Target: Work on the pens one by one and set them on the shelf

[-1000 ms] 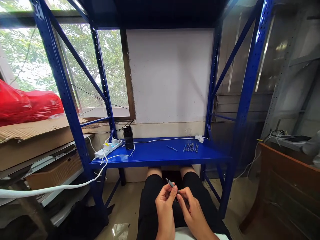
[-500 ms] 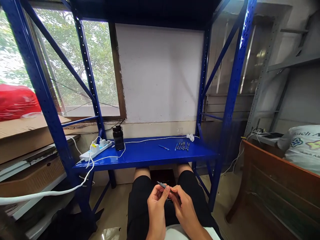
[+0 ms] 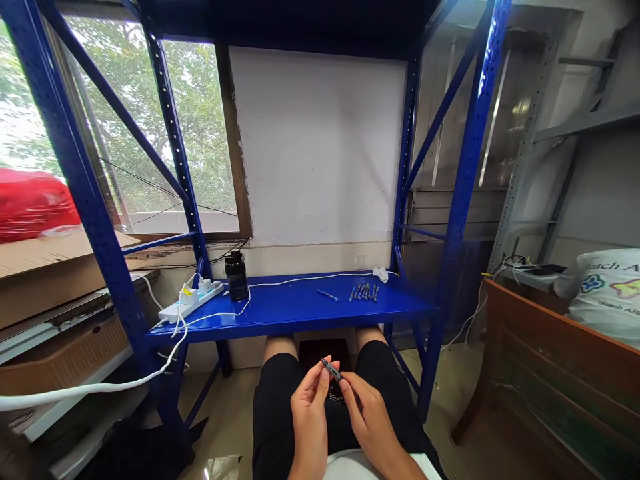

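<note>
Above my lap, a small grey pen-like piece [image 3: 331, 369] slants between both hands, its dark tip pointing up and left. My left hand [image 3: 311, 400] pinches it near the upper end with thumb and fingers. The fingertips of my right hand [image 3: 364, 403] close on its lower right end. On the blue shelf table [image 3: 290, 313] ahead lies a single blue pen [image 3: 328, 295]. To its right, several pens [image 3: 364, 292] lie side by side in a row.
A black bottle [image 3: 236, 276] stands beside a white power strip [image 3: 187, 303] at the table's left. White cables cross the tabletop and left side. Crumpled white material [image 3: 381, 274] lies at the back right. A wooden chair [image 3: 560, 360] stands at right.
The grey piece has tilted and more of it shows between my fingers. My left hand has shifted slightly left, and my right thumb and fingers have moved off the middle of the piece.
</note>
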Tool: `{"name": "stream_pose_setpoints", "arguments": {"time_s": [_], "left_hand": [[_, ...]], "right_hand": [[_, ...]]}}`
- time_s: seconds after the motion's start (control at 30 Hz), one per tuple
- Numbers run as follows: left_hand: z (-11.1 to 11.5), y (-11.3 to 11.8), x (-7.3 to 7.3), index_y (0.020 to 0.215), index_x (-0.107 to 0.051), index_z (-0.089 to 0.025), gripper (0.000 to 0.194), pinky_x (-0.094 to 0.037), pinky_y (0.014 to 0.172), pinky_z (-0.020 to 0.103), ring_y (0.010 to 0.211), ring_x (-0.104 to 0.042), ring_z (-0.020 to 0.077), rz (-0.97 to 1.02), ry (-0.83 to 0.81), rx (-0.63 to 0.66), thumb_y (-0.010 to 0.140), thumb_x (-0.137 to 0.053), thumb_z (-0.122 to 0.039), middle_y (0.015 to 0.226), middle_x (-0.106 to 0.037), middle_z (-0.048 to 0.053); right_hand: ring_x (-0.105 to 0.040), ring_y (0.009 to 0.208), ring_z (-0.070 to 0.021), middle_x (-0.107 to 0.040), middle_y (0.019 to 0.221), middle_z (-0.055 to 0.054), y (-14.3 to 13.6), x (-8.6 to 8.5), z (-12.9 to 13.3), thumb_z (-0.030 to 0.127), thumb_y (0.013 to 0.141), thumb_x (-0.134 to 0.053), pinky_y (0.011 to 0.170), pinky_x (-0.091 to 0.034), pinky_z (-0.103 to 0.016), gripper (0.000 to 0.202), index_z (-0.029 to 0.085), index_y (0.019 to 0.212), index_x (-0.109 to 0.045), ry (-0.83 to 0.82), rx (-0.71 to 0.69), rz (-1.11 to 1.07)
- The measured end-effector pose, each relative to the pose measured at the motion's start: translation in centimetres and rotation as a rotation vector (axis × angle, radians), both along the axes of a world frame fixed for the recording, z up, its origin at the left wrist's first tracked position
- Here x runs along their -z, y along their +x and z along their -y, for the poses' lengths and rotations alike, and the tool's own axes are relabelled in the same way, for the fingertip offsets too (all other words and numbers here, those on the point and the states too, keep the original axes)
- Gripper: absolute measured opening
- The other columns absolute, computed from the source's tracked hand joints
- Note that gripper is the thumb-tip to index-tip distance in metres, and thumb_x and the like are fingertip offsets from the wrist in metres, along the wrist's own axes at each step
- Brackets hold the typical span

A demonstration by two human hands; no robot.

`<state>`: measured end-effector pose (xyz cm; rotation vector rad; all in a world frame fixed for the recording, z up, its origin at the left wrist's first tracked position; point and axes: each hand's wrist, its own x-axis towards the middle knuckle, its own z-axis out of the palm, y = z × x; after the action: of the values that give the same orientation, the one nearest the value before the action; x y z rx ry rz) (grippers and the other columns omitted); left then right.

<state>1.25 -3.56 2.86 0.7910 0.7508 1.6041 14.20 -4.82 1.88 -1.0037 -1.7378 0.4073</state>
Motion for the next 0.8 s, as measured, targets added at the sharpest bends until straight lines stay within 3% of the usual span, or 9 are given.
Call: {"name": "stream_pose_setpoints", "arguments": {"time_s": [0.17, 0.47, 0.63, 0.8], "left_hand": [[-0.13, -0.22, 0.67, 0.125, -0.081, -0.018, 0.056, -0.060, 0.100, 0.042, 0.115, -0.076, 0.0335, -0.050, 0.027, -0.034, 0.083, -0.087, -0.054, 0.117, -0.083, 0.016], [-0.16, 0.08, 0.53, 0.110, -0.082, -0.016, 0.049, -0.061, 0.096, 0.040, 0.105, -0.077, 0.0318, -0.051, 0.054, -0.071, 0.081, -0.089, -0.055, 0.110, -0.082, 0.015], [-0.17, 0.30, 0.59, 0.107, -0.081, -0.016, 0.047, -0.062, 0.093, 0.040, 0.101, -0.077, 0.0306, -0.084, 0.076, -0.110, 0.082, -0.087, -0.055, 0.106, -0.081, 0.014], [-0.05, 0.31, 0.51, 0.111, -0.080, -0.018, 0.048, -0.063, 0.089, 0.036, 0.099, -0.077, 0.0294, -0.136, 0.099, -0.121, 0.084, -0.085, -0.057, 0.106, -0.081, 0.013]], "right_hand": [[-0.076, 0.108, -0.0263, -0.078, 0.122, -0.012, -0.13, 0.09, -0.30, 0.039, 0.114, -0.042, 0.096, -0.061, -0.034, 0.039, 0.024, 0.137, -0.071, 0.018, -0.038, -0.019], [-0.077, 0.098, -0.0237, -0.079, 0.115, -0.010, 0.00, -0.14, -0.19, 0.038, 0.113, -0.046, 0.090, -0.061, -0.031, 0.035, 0.025, 0.131, -0.074, 0.030, -0.021, -0.053], [-0.075, 0.096, -0.0229, -0.078, 0.113, -0.010, 0.12, -0.08, -0.01, 0.037, 0.114, -0.044, 0.089, -0.060, -0.031, 0.035, 0.025, 0.128, -0.074, 0.041, -0.008, -0.028], [-0.073, 0.085, -0.0204, -0.076, 0.100, -0.007, 0.20, 0.33, -0.11, 0.038, 0.114, -0.045, 0.076, -0.057, -0.028, 0.034, 0.025, 0.125, -0.074, 0.056, 0.014, -0.030]]}}
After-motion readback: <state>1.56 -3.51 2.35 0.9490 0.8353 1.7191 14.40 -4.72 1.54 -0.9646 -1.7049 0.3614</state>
